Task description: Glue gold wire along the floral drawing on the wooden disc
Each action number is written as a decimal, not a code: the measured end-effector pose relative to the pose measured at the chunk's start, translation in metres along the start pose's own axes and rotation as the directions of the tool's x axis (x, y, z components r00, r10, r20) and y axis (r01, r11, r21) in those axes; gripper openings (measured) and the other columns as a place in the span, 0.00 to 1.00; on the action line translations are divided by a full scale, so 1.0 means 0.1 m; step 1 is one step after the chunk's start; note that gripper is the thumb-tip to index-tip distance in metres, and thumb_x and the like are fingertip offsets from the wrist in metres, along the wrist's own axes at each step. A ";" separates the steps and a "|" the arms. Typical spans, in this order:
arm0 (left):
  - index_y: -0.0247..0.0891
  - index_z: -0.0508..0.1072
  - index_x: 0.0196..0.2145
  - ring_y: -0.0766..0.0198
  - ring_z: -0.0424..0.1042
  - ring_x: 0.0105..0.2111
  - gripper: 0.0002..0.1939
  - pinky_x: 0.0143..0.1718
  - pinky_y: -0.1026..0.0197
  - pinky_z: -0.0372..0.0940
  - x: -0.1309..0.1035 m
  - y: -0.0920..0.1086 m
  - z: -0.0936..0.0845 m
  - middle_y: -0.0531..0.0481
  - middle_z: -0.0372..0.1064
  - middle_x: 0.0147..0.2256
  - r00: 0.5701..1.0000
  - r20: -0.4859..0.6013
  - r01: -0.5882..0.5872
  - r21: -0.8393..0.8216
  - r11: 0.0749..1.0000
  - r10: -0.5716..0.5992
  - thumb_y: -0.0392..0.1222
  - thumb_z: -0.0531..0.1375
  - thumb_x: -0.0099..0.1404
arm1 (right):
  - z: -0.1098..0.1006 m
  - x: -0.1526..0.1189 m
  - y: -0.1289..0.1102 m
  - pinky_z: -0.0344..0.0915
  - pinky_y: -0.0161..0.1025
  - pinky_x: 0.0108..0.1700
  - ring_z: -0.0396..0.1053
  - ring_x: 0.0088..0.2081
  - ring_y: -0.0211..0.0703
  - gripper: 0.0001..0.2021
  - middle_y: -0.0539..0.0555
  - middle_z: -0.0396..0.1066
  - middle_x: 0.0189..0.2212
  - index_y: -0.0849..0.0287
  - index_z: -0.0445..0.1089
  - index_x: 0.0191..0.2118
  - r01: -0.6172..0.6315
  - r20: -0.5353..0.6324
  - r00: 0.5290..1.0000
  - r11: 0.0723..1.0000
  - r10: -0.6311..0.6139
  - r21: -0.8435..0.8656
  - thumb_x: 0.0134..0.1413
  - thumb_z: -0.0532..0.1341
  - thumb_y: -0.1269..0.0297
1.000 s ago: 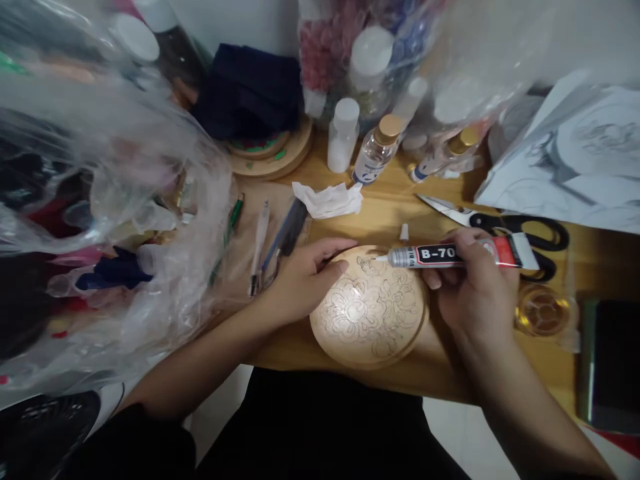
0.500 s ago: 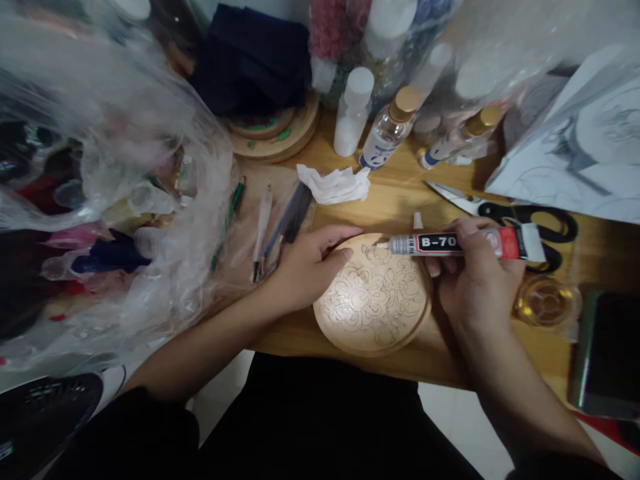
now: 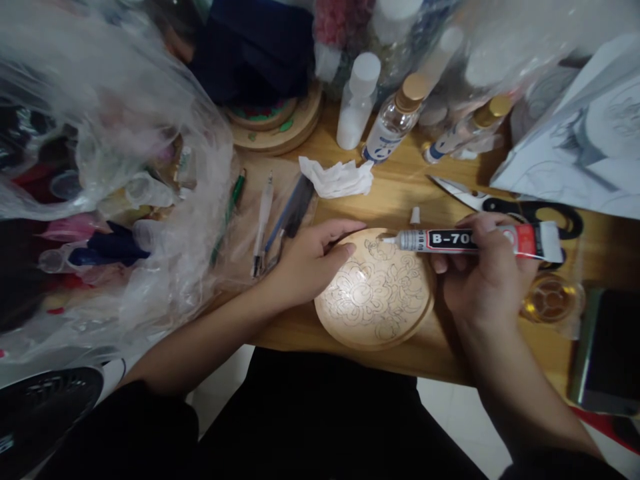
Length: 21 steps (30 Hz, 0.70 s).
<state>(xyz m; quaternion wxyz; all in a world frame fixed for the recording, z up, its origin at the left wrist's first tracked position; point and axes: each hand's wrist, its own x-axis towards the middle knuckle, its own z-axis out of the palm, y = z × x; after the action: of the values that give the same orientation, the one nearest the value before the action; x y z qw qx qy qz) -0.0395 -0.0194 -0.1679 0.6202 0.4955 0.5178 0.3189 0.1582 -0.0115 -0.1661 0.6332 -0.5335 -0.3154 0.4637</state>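
A round wooden disc (image 3: 373, 293) with a flower pattern drawn on its top lies near the table's front edge. My left hand (image 3: 315, 263) grips its upper left rim, thumb on top and fingers along the far side. In my right hand (image 3: 493, 260) is a glue tube (image 3: 453, 241) marked B-70, held level and pointing left. The tube's nozzle is at the drawing near the disc's far edge; whether it touches the wood I cannot tell. A small white cap (image 3: 415, 215) stands just beyond the tube.
Crumpled tissue (image 3: 340, 179) lies behind the disc, with bottles (image 3: 393, 123) further back. Scissors (image 3: 480, 199), a spool of yellow thread (image 3: 550, 298) and a phone (image 3: 607, 350) are to the right. Pens (image 3: 263, 223) and plastic bags (image 3: 190, 267) fill the left.
My right hand and the glue tube have moved slightly right, with the nozzle still over the top of the drawing. My left hand keeps its hold on the disc.
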 end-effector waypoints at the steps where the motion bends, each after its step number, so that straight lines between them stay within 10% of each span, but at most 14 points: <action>1: 0.33 0.77 0.48 0.55 0.74 0.53 0.16 0.59 0.50 0.66 0.00 0.00 0.00 0.43 0.76 0.51 1.000 -0.001 -0.004 -0.001 1.000 0.004 0.34 0.60 0.62 | 0.00 -0.01 0.00 0.50 0.30 0.12 0.51 0.13 0.28 0.09 0.43 0.60 0.14 0.58 0.68 0.22 0.003 0.011 1.000 1.000 -0.003 0.000 0.43 0.69 0.66; 21: 0.36 0.78 0.47 0.58 0.75 0.51 0.16 0.58 0.52 0.67 0.00 0.00 0.00 0.47 0.77 0.50 1.000 -0.020 -0.018 0.050 0.999 0.019 0.33 0.59 0.62 | 0.05 -0.06 -0.02 0.54 0.31 0.13 0.51 0.13 0.28 0.12 0.42 0.61 0.15 0.58 0.67 0.22 0.041 -0.012 0.999 0.994 -0.043 -0.103 0.41 0.71 0.61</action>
<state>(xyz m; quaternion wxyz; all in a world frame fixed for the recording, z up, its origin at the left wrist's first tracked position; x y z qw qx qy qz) -0.0391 -0.0192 -0.1683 0.5993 0.5122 0.5274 0.3167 0.1522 -0.0148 -0.1624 0.6168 -0.5619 -0.3455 0.4295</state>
